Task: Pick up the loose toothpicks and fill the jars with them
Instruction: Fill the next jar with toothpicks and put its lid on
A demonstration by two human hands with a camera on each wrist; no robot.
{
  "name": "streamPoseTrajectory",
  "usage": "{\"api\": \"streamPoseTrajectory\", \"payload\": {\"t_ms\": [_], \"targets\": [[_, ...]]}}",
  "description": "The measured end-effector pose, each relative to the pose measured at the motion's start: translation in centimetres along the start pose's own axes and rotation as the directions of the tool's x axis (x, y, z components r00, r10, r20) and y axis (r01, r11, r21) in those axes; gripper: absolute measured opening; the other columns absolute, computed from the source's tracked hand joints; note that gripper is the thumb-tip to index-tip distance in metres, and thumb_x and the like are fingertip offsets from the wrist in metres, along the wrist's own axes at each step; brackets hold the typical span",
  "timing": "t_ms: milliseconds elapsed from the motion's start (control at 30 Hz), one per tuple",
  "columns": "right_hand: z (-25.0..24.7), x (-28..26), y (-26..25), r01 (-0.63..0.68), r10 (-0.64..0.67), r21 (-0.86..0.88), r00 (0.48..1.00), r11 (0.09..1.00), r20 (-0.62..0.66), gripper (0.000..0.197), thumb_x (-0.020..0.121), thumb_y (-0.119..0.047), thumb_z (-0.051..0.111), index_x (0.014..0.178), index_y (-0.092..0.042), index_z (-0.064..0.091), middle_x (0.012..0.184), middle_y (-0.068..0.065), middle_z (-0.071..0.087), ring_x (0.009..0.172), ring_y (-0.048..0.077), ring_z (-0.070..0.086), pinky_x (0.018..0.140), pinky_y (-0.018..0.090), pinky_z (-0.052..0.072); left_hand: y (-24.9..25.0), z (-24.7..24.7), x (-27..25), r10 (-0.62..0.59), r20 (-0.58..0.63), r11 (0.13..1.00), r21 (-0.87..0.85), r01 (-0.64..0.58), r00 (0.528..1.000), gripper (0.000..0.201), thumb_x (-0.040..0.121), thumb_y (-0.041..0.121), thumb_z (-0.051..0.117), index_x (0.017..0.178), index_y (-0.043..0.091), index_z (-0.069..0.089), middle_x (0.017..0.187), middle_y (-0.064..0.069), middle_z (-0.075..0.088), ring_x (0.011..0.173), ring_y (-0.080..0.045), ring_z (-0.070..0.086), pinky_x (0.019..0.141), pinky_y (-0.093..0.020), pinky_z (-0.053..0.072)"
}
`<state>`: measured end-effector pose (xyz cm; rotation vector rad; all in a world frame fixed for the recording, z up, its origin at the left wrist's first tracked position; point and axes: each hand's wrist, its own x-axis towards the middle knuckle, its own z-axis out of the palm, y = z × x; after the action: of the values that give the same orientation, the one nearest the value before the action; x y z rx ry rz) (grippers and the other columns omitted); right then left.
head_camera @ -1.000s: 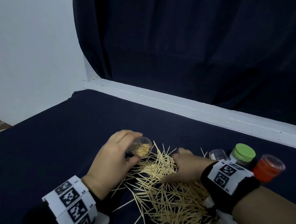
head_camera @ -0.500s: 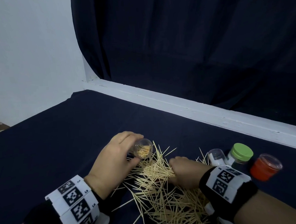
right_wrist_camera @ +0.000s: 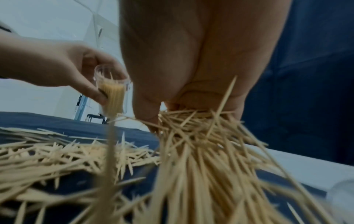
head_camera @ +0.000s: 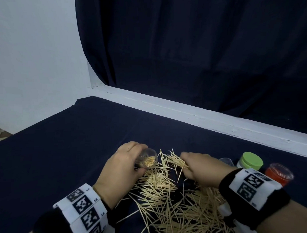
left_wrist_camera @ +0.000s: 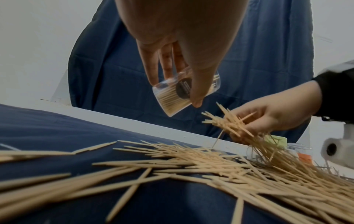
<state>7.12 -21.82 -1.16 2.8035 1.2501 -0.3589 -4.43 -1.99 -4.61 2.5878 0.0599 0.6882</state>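
My left hand (head_camera: pixel 123 168) grips a small clear jar (head_camera: pixel 148 159) partly filled with toothpicks, tilted with its mouth toward the right. The same jar (left_wrist_camera: pixel 184 94) shows below my left fingers, above the table. My right hand (head_camera: pixel 198 168) holds a bunch of toothpicks (head_camera: pixel 175 161) lifted off the pile, their tips pointing at the jar mouth. That bunch (right_wrist_camera: pixel 191 128) hangs from my curled right fingers, and the jar (right_wrist_camera: pixel 113 94) is just left of it. A big loose pile of toothpicks (head_camera: pixel 169 203) covers the dark cloth between my wrists.
A jar with a green lid (head_camera: pixel 250 161), an open clear jar (head_camera: pixel 224 161) and a red-filled jar (head_camera: pixel 277 173) stand to the right behind my right wrist. A white ledge (head_camera: pixel 201 114) and a dark curtain bound the far side. The table's left edge lies at the far left.
My right hand closed on a bunch of toothpicks, lifted it off the pile and moved it left toward the jar. The left hand kept holding the jar in about the same place.
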Motion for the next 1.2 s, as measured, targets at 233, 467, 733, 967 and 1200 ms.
{"api": "streamPoseTrajectory", "payload": {"t_ms": [233,467,733,967,1200], "targets": [[-3.0,-1.5,-1.8,0.076,-0.097,-0.187,0.989,0.98,-0.108,0.009,0.096,-0.015,0.037,0.09,-0.021,0.033,0.078,-0.009,0.036,0.084,0.016,0.039,0.086,0.034,0.029,0.1,0.7,0.2,0.016,0.021,0.999,0.041,-0.017,1.0,0.046,0.071,0.027,0.08,0.114,0.023,0.064,0.103,0.012,0.058,0.097,-0.01,0.055,0.078,-0.026,0.051],[-3.3,-1.4,-5.4,0.085,-0.135,-0.39,0.985,0.917,-0.102,0.025,0.095,-0.008,0.032,0.116,-0.013,0.046,0.117,0.006,0.055,0.108,0.025,0.049,0.098,0.04,0.027,0.2,0.8,0.2,0.099,0.08,0.995,0.019,-0.101,0.992,0.056,0.066,0.031,0.082,0.119,0.025,0.063,0.098,0.013,0.055,0.091,-0.008,0.052,0.077,-0.025,0.047],[-3.7,-0.6,-6.9,0.153,-0.178,-0.153,0.97,0.976,-0.168,0.027,0.092,-0.009,0.048,0.119,-0.013,0.047,0.117,0.005,0.05,0.111,0.024,0.05,0.087,0.03,0.037,0.7,0.8,0.0,0.083,0.163,0.996,-0.022,-0.081,0.983,0.058,0.075,0.037,0.075,0.128,0.027,0.056,0.102,0.013,0.05,0.097,-0.004,0.047,0.083,-0.021,0.044],[-5.2,-0.4,-4.5,0.161,-0.124,0.262,0.981,0.952,-0.151,0.048,0.076,-0.02,0.077,0.119,-0.026,0.058,0.104,-0.013,0.046,0.099,0.005,0.049,0.091,0.027,0.044,1.1,0.7,0.0,0.066,0.159,0.997,-0.054,-0.058,0.985,0.056,0.075,0.044,0.072,0.126,0.029,0.057,0.1,0.019,0.045,0.096,0.001,0.044,0.081,-0.017,0.043],[-3.5,-0.6,-4.2,0.251,-0.112,0.401,0.934,0.881,-0.338,0.02,0.082,-0.012,0.069,0.095,-0.027,0.068,0.09,-0.012,0.056,0.083,0.003,0.055,0.081,0.03,0.049,1.2,0.9,0.0,0.087,0.136,0.993,-0.093,-0.075,0.987,0.065,0.068,0.064,0.053,0.121,0.026,0.061,0.096,0.018,0.049,0.084,0.004,0.047,0.07,-0.009,0.039]]}}
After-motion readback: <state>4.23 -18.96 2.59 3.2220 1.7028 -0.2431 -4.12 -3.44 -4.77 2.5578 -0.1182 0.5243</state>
